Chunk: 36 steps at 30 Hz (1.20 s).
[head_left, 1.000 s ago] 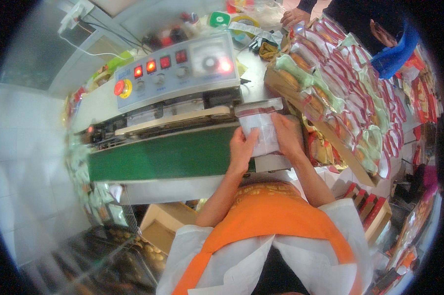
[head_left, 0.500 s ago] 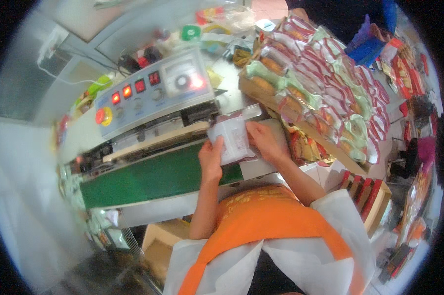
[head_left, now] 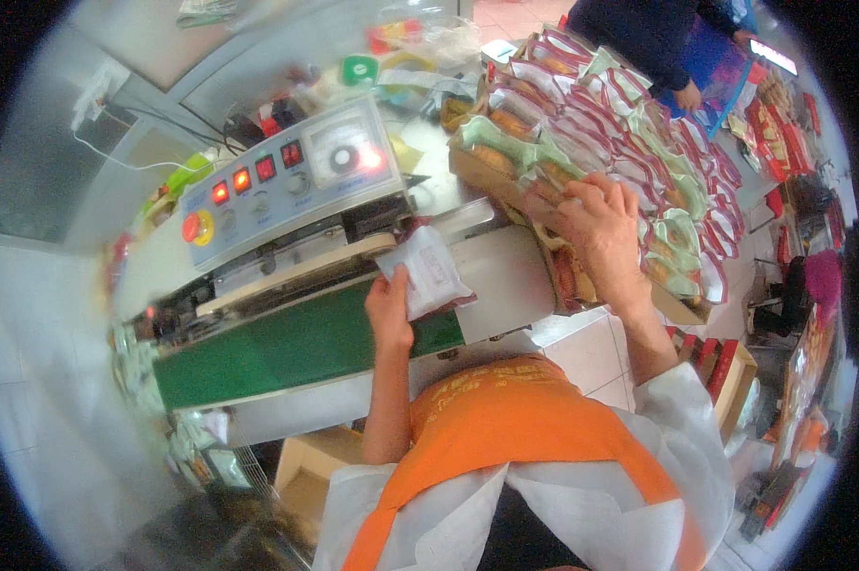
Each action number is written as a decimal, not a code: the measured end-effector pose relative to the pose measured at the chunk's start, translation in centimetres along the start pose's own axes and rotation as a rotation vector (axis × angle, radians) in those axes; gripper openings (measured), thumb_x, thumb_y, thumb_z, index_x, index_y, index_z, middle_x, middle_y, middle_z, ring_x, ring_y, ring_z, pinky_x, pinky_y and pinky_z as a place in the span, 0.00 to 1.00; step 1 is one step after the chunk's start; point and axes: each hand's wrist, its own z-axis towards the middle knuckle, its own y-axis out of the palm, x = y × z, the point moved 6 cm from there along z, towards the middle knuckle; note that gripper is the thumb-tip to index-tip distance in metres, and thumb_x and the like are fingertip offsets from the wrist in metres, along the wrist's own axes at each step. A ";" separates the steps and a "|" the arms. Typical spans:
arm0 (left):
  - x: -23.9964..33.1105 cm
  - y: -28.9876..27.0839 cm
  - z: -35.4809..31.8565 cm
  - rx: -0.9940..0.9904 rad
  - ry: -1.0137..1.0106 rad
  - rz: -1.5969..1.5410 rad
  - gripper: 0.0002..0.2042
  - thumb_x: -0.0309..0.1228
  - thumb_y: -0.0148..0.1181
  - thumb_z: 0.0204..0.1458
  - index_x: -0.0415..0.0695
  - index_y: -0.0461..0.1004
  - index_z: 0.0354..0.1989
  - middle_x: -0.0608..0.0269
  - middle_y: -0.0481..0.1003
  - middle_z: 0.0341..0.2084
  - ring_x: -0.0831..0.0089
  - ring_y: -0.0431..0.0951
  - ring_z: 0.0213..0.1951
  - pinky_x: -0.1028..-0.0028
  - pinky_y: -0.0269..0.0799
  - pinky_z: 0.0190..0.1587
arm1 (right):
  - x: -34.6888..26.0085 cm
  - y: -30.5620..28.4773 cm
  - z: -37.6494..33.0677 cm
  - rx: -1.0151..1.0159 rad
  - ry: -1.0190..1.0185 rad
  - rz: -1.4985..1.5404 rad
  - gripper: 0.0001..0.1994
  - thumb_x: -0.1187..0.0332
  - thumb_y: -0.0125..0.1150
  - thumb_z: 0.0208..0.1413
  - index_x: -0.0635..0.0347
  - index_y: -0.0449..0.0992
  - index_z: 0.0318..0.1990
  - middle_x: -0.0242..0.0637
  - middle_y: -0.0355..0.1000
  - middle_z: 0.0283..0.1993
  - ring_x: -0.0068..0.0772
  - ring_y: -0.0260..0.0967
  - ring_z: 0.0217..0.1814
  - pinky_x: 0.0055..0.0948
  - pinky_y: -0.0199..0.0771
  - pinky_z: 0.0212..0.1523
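My left hand (head_left: 388, 309) pinches a small white packet (head_left: 424, 272) by its left side. The packet lies at the right end of the sealing machine's (head_left: 286, 181) slot, above the green conveyor belt (head_left: 258, 347). Over at the right, my right hand (head_left: 602, 233) has its fingers bent around the top of a clear bag (head_left: 546, 190) in the near row of a cardboard tray (head_left: 486, 171). That tray is packed with upright bags of brown food, with pale green and dark-red-edged tops. My right fingertips partly cover the bag.
A bare metal plate (head_left: 510, 276) extends from the belt's right end. Below the belt stands an open cardboard box (head_left: 310, 466). Another box with red-edged contents (head_left: 724, 376) is at the right. Beyond the tray, a person in dark clothing (head_left: 639, 38) reaches a hand toward the bags.
My right hand has left the white packet and moved right to the bags in the tray. My left hand still holds the packet, slightly further left. A person has come into view behind the tray.
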 end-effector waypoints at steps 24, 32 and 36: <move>7.7 11.8 -10.3 -0.347 1.002 0.571 0.28 0.23 0.58 0.38 0.38 0.57 0.51 0.51 0.57 0.53 0.59 0.56 0.55 0.67 0.49 0.57 | 4.3 -3.9 2.4 0.220 0.260 0.643 0.04 0.76 0.51 0.49 0.63 0.69 0.33 0.40 0.63 0.50 0.37 0.65 0.46 0.29 0.65 0.42; 8.4 14.8 -12.4 -0.391 1.111 0.474 0.31 0.30 0.61 0.39 0.38 0.54 0.53 0.48 0.56 0.52 0.56 0.55 0.55 0.63 0.49 0.56 | -0.8 -6.2 1.6 0.331 0.075 0.519 0.06 0.76 0.53 0.45 0.62 0.69 0.33 0.43 0.65 0.38 0.40 0.65 0.39 0.30 0.66 0.38; 7.5 14.3 -12.0 -0.397 1.010 0.383 0.30 0.32 0.61 0.41 0.39 0.54 0.52 0.52 0.59 0.50 0.63 0.60 0.52 0.66 0.55 0.53 | -5.7 -4.3 -0.7 0.194 0.000 0.848 0.07 0.75 0.53 0.45 0.61 0.69 0.34 0.41 0.63 0.38 0.32 0.63 0.38 0.28 0.64 0.38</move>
